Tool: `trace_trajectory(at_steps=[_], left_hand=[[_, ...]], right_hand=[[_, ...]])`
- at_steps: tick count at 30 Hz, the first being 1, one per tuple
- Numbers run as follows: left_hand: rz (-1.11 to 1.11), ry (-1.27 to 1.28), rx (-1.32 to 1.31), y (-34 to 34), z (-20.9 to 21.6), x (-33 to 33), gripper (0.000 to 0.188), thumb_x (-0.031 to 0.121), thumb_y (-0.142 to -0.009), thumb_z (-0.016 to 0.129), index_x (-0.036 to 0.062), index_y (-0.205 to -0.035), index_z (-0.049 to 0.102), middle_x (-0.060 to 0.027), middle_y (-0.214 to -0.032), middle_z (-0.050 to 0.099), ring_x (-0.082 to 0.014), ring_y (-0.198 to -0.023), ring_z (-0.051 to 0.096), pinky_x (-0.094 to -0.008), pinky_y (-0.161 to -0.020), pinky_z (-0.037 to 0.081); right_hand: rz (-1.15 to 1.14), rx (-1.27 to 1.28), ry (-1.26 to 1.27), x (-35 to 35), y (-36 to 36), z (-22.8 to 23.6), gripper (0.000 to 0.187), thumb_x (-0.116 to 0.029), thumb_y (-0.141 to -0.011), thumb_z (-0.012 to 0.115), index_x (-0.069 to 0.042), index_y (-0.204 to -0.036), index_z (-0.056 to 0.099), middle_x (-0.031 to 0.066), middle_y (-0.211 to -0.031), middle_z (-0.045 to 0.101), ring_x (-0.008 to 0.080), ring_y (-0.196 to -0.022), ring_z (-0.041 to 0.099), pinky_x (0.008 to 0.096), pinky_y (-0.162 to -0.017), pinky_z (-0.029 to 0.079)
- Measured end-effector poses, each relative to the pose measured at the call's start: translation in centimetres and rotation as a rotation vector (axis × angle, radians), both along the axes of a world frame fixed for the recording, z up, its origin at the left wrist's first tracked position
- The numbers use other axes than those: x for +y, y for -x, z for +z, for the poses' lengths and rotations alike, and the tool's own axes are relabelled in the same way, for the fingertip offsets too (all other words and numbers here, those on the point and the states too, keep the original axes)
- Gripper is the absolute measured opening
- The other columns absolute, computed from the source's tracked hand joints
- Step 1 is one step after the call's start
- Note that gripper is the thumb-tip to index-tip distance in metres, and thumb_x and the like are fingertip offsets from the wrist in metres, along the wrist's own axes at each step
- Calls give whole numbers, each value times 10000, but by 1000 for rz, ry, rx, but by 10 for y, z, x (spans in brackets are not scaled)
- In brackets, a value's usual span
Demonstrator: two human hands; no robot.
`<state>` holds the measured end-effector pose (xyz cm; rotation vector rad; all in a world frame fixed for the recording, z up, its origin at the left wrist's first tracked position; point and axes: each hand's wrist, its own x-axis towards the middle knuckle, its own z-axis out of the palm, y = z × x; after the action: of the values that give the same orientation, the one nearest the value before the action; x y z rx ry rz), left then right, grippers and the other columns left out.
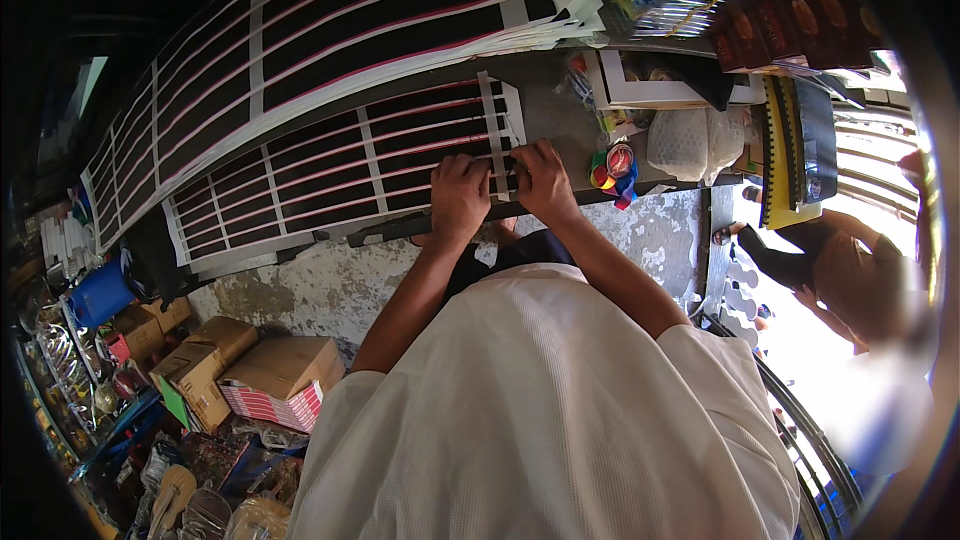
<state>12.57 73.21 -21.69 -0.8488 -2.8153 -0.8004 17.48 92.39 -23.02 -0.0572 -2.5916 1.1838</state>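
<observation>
From where I stand, I see a black sheet (315, 168) with white and red lines, lying on the dark table (560, 120), right in front of the person. The left hand (460, 198) and the right hand (543, 182) are both at its right end, near each other with a gap between. On each hand the fingers are bent and close together, with the tips at the sheet. I can't tell if they pinch anything.

The sheet looks whole. Its rows lie side by side, and I see no loose piece. So it seems little is done to it and most is left. The big pile of sheets (375, 25) behind it looks whole too, so all of that seems left.

Up at the far right, a clear pack (690, 2) has lots of pens in it. The dark red boxes (775, 28) beside it hide what they hold. Down on the left are a blue bin (102, 292) and a brown carton (280, 365). I can't see what is inside those.
</observation>
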Motion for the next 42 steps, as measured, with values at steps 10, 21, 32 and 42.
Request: trace_trajectory(at_steps=[10,21,32,42], left_hand=[[-196,-16,-91,19,8,11,150,60,-910,775,59,-1058,754,-111,-1071,689,-358,-1040,688,-483,-918,601],[-456,282,-66,46,19,28,275,125,-855,831,-1,-1067,708,-163,-1133,691,-350,-1173,685,-451,-1014,600],[-480,271,-5,51,23,25,152,97,-870,762,19,-1000,751,-142,-1059,720,-313,-1102,718,-407,-960,621],[-461,251,-38,50,20,30,177,84,-850,787,6,-995,720,-149,-1042,718,-330,-1089,718,-433,-953,623]], right_hand=[[4,-53,49,2,1,-5,263,63,-876,673,-21,-1124,692,232,-1125,629,497,-1066,650,567,-948,553],[54,-68,48,8,4,2,254,48,-832,646,-17,-1070,706,249,-1090,645,511,-1097,635,576,-990,535],[47,-32,95,9,6,-1,208,53,-860,661,-24,-1052,684,229,-1039,633,495,-1057,632,556,-957,535],[57,-37,44,7,5,4,262,76,-830,660,-21,-1073,683,231,-1069,616,488,-1063,621,561,-958,537]])
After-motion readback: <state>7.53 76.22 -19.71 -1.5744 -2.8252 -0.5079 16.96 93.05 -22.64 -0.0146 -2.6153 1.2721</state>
